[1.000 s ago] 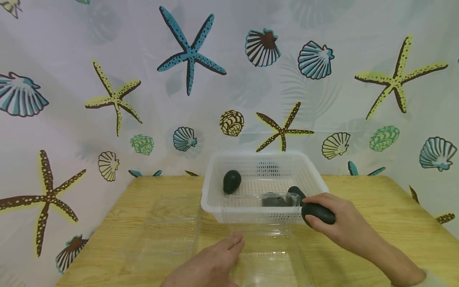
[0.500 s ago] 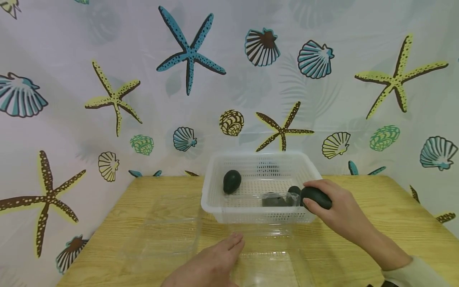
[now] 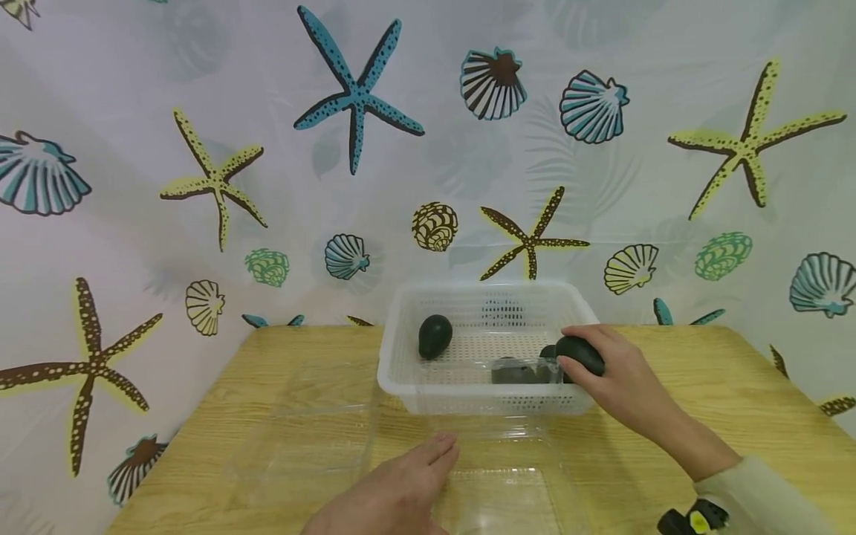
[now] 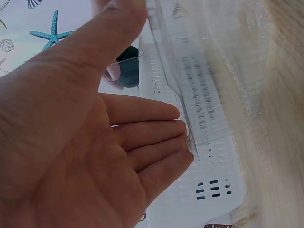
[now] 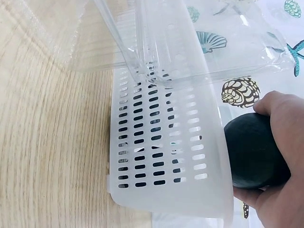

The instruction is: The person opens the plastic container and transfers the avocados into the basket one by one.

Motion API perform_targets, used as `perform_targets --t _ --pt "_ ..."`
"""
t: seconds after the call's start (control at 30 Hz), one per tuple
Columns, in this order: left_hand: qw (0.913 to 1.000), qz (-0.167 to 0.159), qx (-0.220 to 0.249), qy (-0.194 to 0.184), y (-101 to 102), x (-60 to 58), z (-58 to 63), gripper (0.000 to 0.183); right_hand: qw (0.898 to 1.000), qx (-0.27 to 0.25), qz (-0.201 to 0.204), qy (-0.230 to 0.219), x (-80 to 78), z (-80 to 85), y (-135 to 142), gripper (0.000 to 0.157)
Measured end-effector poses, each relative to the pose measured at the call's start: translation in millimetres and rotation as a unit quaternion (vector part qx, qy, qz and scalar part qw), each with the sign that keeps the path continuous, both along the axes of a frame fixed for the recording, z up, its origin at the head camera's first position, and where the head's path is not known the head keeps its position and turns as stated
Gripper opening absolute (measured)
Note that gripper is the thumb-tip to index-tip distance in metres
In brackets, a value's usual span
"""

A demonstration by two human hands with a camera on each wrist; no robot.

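Note:
My right hand (image 3: 628, 386) grips a dark green avocado (image 3: 579, 354) over the right rim of a white perforated basket (image 3: 388, 357). In the right wrist view, that avocado (image 5: 251, 152) is beside the basket's rim. Inside the basket lies one avocado (image 3: 435, 336) at the left, and dark avocados (image 3: 513, 371) at the front right show partly through clear plastic. A clear plastic clamshell box (image 3: 495, 501) stands before the basket with its lid raised. My left hand (image 3: 394, 487) has its fingers extended together; in the left wrist view, its fingertips (image 4: 178, 128) meet the clear plastic's edge.
More clear plastic packaging (image 3: 314, 438) lies to the left on the wooden table (image 3: 669, 461). Behind the table hangs a white cloth (image 3: 414, 67) printed with starfish and shells. A dark wrist strap piece (image 3: 695, 520) shows by the right sleeve.
My right hand has carried the avocado leftward and up, from the basket's front right corner to over its right rim. The left hand keeps its place.

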State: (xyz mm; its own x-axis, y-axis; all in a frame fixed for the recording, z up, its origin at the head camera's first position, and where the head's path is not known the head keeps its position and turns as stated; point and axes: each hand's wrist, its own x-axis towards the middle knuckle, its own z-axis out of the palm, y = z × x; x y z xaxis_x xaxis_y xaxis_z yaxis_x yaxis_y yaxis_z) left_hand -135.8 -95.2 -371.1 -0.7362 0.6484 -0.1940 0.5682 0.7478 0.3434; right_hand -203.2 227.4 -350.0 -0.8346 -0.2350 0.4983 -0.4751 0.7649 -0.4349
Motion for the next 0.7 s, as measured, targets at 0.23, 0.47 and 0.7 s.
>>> perform_targets --t 0.23,0.47,0.7 --pt "0.9999 -0.001 0.000 0.014 -2 0.9 0.0 0.107 1.000 0.005 0.015 -0.014 -11.2 -3.7 -4 0.039" --pt "0.9999 0.007 -0.006 0.007 -2 0.1 0.1 0.107 0.998 0.025 0.030 -0.041 -19.7 -5.4 -7 0.042" --pt "0.9999 0.009 -0.003 0.006 -1 0.9 0.8 0.108 0.995 0.038 0.038 -0.082 -26.9 -8.3 -8 0.046"
